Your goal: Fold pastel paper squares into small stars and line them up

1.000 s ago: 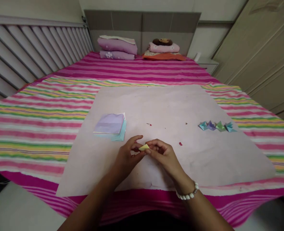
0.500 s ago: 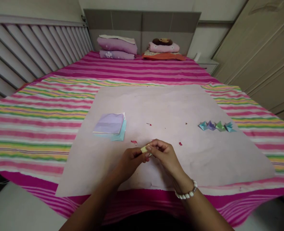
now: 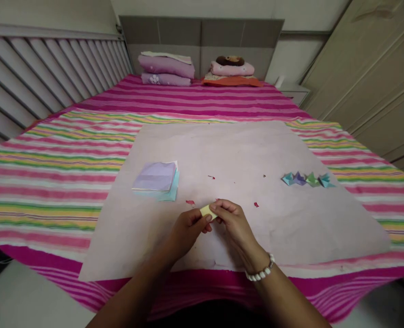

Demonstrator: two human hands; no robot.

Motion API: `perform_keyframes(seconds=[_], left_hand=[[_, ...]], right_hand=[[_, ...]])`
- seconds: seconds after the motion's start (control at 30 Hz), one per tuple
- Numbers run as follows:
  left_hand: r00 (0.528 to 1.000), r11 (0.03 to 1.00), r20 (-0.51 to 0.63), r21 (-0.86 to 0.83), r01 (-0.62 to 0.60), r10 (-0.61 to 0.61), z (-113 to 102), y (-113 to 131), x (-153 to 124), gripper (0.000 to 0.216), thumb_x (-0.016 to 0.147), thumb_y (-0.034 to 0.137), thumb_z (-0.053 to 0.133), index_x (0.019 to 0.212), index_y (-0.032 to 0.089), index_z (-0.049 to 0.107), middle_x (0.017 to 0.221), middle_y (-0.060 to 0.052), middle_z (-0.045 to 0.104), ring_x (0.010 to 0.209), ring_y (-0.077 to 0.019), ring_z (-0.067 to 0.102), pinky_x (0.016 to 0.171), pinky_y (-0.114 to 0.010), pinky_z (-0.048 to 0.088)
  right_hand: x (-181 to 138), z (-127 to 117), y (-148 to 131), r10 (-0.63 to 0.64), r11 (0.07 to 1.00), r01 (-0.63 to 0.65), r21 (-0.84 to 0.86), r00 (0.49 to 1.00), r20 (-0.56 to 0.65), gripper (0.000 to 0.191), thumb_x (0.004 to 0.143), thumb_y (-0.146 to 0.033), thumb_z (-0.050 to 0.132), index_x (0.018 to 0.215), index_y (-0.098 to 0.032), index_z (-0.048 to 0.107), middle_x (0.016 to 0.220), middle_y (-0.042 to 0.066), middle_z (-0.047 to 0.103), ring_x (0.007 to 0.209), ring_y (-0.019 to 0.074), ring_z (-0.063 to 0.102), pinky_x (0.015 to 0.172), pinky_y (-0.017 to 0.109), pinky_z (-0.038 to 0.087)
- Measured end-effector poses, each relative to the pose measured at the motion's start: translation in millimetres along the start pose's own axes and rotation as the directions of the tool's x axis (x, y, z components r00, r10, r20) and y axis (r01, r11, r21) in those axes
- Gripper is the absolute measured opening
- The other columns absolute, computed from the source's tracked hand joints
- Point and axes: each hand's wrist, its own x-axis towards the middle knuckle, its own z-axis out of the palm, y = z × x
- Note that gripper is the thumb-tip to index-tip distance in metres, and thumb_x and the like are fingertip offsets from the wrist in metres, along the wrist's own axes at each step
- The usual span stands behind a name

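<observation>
Both my hands pinch a small folded yellow paper (image 3: 207,211) just above the pale pink sheet (image 3: 243,150) spread on the bed. My left hand (image 3: 187,230) grips it from the left with curled fingers. My right hand (image 3: 232,223), with a white bead bracelet at the wrist, closes on it from the right. A stack of square papers (image 3: 156,181), lilac on top and light blue beneath, lies to the left. A row of several small folded paper pieces (image 3: 307,179) in blue, purple and green sits to the right.
Tiny red paper scraps (image 3: 190,202) dot the sheet near my hands. The striped bedspread (image 3: 51,159) covers the bed. Folded pillows (image 3: 167,68) and a soft toy lie by the headboard. A slatted rail runs along the left, wardrobe doors (image 3: 376,77) stand on the right.
My left fingers have curled shut round the yellow paper, and both hands have drawn slightly nearer to me. A red scrap once hidden by my left hand now shows.
</observation>
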Motion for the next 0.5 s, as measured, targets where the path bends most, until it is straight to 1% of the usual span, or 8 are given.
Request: perform_keyframes(seconds=[0.1, 0.13, 0.2, 0.27, 0.3, 0.37, 0.4, 0.5], left_hand=[[1.0, 0.999, 0.021, -0.035, 0.016, -0.015, -3, -1, 1, 0.027, 0.081, 0.04, 0.06, 0.07, 0.015, 0.065, 0.065, -0.001, 0.065, 0.064, -0.0151, 0.058, 0.063, -0.028, 0.044], [1.0, 0.998, 0.013, -0.06, 0.01, -0.009, -4, -1, 2, 0.025, 0.079, 0.039, 0.063, 0.072, 0.015, 0.064, 0.066, -0.001, 0.064, 0.065, -0.015, 0.058, 0.063, -0.028, 0.045], [0.999, 0.989, -0.033, -0.146, -0.018, 0.013, -8, -1, 3, 0.023, 0.075, 0.038, 0.068, 0.079, 0.016, 0.062, 0.069, 0.001, 0.063, 0.067, -0.0143, 0.059, 0.065, -0.028, 0.047], [0.997, 0.965, -0.068, -0.258, -0.04, 0.023, -12, 1, 4, 0.027, 0.072, 0.035, 0.072, 0.086, 0.017, 0.059, 0.072, 0.001, 0.064, 0.068, -0.0134, 0.061, 0.067, -0.028, 0.049], [0.997, 0.952, -0.067, -0.302, -0.044, 0.025, -13, 2, 5, 0.028, 0.071, 0.034, 0.073, 0.089, 0.018, 0.058, 0.074, 0.001, 0.065, 0.069, -0.013, 0.062, 0.068, -0.028, 0.05], [0.998, 0.939, -0.046, -0.339, -0.054, 0.041, -15, 5, 5, 0.029, 0.07, 0.031, 0.074, 0.089, 0.017, 0.057, 0.075, 0.001, 0.066, 0.069, -0.0121, 0.062, 0.068, -0.027, 0.051], [0.998, 0.938, -0.039, -0.342, -0.062, 0.051, -16, 6, 5, 0.027, 0.071, 0.03, 0.074, 0.087, 0.017, 0.058, 0.074, 0.001, 0.066, 0.069, -0.0117, 0.062, 0.068, -0.027, 0.051], [0.996, 0.942, -0.053, -0.325, -0.087, 0.074, -16, 8, 4, 0.021, 0.074, 0.029, 0.071, 0.085, 0.017, 0.058, 0.073, 0.002, 0.065, 0.066, -0.0101, 0.061, 0.067, -0.025, 0.05]], right_hand=[[1, -2, 0, -0.004, 1.0, 0.004, 0.013, 1.0, -0.008, 0.018, 0.068, -0.031, 0.071, 0.059, -0.017, 0.066, 0.053, -0.003, 0.054, 0.052, 0.0092, 0.041, 0.052, 0.024, 0.031], [2, -2, 0, -0.005, 1.0, 0.005, 0.006, 1.0, -0.008, 0.018, 0.068, -0.032, 0.072, 0.06, -0.018, 0.066, 0.053, -0.003, 0.054, 0.051, 0.0091, 0.041, 0.051, 0.024, 0.031], [3, -4, -1, -0.005, 1.0, 0.005, -0.029, 1.0, -0.006, 0.019, 0.068, -0.034, 0.073, 0.061, -0.018, 0.068, 0.053, -0.003, 0.055, 0.05, 0.0088, 0.04, 0.049, 0.024, 0.029], [3, -5, -2, -0.005, 0.998, 0.006, -0.067, 1.0, 0.004, 0.02, 0.068, -0.036, 0.074, 0.062, -0.017, 0.069, 0.054, -0.003, 0.055, 0.049, 0.0084, 0.04, 0.047, 0.023, 0.029], [4, -5, -2, -0.002, 0.997, 0.004, -0.075, 1.0, 0.019, 0.021, 0.068, -0.036, 0.075, 0.063, -0.017, 0.069, 0.054, -0.003, 0.056, 0.049, 0.0082, 0.041, 0.047, 0.023, 0.03], [4, -5, -2, 0.006, 0.999, -0.003, -0.052, 0.999, 0.052, 0.02, 0.066, -0.035, 0.078, 0.068, -0.017, 0.07, 0.055, -0.002, 0.059, 0.048, 0.0081, 0.045, 0.047, 0.022, 0.034], [4, -5, -2, 0.006, 1.0, -0.005, -0.021, 0.998, 0.065, 0.02, 0.065, -0.035, 0.079, 0.073, -0.018, 0.071, 0.057, -0.002, 0.061, 0.049, 0.0084, 0.048, 0.047, 0.022, 0.037], [3, -7, 0, -0.022, 0.997, 0.016, 0.071, 0.996, 0.082, 0.029, 0.063, -0.032, 0.081, 0.088, -0.022, 0.071, 0.067, -0.002, 0.066, 0.053, 0.01, 0.057, 0.052, 0.024, 0.047]])
